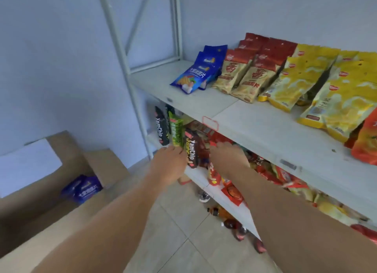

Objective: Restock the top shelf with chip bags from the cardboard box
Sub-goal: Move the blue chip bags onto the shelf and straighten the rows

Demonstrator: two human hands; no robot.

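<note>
Chip restock: both hands at the shelf under the top one.
Left to right: box [61, 183] on the floor, flaps open, blue bags [84, 189] inside; left hand [170, 163], fingertips at the green pack [177, 132], grip cannot be told; right hand [228, 155] reaching among the red packs [214, 176], fingers hidden; top shelf [204, 107] bearing blue, tan-red, yellow and orange bags.

Soft even daylight; blurred, warped edges
</note>
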